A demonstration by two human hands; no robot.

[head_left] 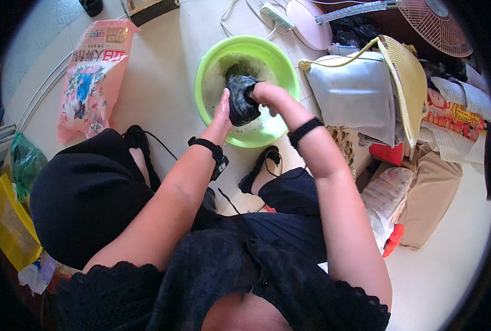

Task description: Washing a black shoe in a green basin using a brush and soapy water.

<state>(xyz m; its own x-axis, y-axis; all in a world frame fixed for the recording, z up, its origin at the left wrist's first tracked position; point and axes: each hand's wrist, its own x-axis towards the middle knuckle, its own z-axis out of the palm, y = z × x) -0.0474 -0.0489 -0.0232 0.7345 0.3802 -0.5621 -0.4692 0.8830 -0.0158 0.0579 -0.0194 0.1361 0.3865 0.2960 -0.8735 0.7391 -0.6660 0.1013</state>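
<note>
A dark grey-black wet item, which looks like a cloth shoe (242, 99), is held over a lime-green basin (202, 66) of sudsy water. My left hand (222, 113) grips its left side, with the fingers partly hidden behind it. At its right upper edge, my right hand (266, 96) has its fingers curled into or against the opening; the fingertips are hidden. More dark material (240, 67) shows in the foam just beyond; I cannot tell whether it is part of the same item. Both wrists wear black bands.
A pink printed bag (93, 83) stands at the left. Beyond the basin lie a white power strip (277, 16) with cords and a fan (433, 25). To the right are a yellow-trimmed bag (356, 83) and a brown package (433, 193). My feet flank the basin's near side.
</note>
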